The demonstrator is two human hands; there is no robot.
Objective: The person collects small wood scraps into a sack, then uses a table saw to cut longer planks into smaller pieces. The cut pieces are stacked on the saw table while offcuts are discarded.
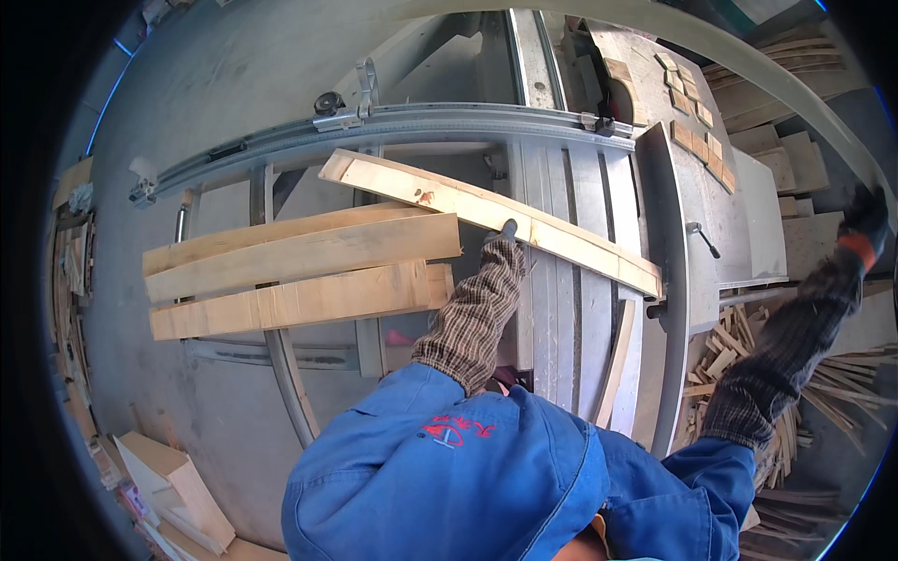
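Slanting, the board (468, 204) touches the left fingers (509, 227); both ends extend beyond.

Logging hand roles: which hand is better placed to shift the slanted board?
Left, probably: the left hand is at the slanted board, while the right hand is far out right, away from it.

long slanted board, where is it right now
In the head view, the long slanted board lies just above centre across the metal table, with the left hand at its near edge and its right end by the grey fence.
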